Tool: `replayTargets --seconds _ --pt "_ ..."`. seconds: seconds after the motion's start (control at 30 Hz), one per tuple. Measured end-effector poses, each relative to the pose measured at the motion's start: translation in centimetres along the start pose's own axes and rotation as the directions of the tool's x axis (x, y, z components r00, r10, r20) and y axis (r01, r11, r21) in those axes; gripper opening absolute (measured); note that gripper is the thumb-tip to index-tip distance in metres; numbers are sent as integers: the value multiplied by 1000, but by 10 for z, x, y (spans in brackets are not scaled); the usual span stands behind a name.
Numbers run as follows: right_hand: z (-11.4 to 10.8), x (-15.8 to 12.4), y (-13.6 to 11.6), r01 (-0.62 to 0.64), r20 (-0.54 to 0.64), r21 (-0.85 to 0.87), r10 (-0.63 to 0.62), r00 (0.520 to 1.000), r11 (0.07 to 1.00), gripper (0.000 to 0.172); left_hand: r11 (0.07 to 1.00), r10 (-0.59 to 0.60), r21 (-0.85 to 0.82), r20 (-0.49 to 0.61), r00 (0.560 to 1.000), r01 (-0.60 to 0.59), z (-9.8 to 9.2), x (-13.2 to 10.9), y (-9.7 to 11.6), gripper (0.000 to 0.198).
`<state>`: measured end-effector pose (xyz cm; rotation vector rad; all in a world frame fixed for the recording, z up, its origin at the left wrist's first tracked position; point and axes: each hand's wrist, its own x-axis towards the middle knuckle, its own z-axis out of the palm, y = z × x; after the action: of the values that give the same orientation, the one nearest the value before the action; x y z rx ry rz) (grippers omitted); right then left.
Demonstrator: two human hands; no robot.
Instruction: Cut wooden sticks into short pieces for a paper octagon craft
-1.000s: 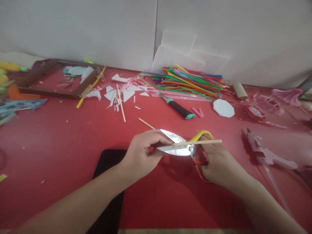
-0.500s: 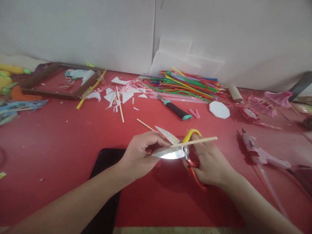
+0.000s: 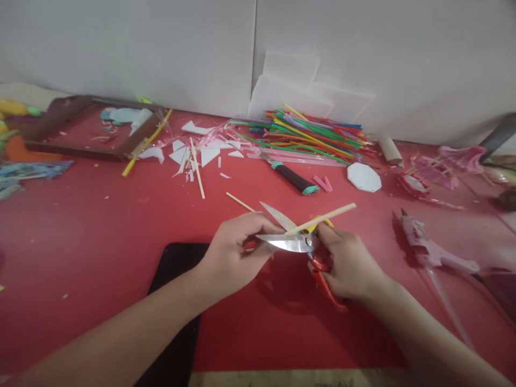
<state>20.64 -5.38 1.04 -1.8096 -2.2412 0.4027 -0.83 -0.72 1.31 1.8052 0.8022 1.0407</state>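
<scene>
The left hand (image 3: 234, 250) was curled shut just above the red table (image 3: 100, 231), its thumb and fingertips pinched together at the near end of a stick (image 3: 324, 216). The exact contact was hidden behind a blade. From that pinch the stick ran up and to the right, passed between the blades of the scissors (image 3: 288, 242) close to the pivot, and ended free in the air beyond the right hand (image 3: 349, 263).

The right hand was closed around the scissors' handles, the orange one showing below the palm and the yellow one just under the stick. The blades stood partly open: one pointed up and left, the other lay nearly level with its tip touching or just beside the left thumb. So the stick bridged the two hands, its middle in the blades and its far end above and to the right of the right knuckles.

A black slab (image 3: 177, 301) lay under the left forearm. A second, shorter stick (image 3: 240, 201) lay on the table just beyond the left hand. Farther back lay a knife (image 3: 291, 178), a white octagon (image 3: 364, 177), a pile of coloured straws (image 3: 310, 137) and white scraps (image 3: 201, 153). A pink glue gun (image 3: 427, 248) lay well to the right, and a wooden frame (image 3: 80, 129) lay far to the left.
</scene>
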Motion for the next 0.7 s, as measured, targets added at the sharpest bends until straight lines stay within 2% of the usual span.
replayTargets --seconds 0.23,0.43,0.7 --pt "3 1 -1 -11 -40 -82 8 999 997 22 996 80 57 -72 994 -76 -1 0 0 19" --pt "2 -2 0 -11 -33 -37 9 999 999 18 994 76 77 -27 997 -73 -2 -1 0 23" --pt "2 -2 -2 -9 -29 -15 8 1000 1000 19 993 90 77 -20 996 -88 -3 0 4 21"
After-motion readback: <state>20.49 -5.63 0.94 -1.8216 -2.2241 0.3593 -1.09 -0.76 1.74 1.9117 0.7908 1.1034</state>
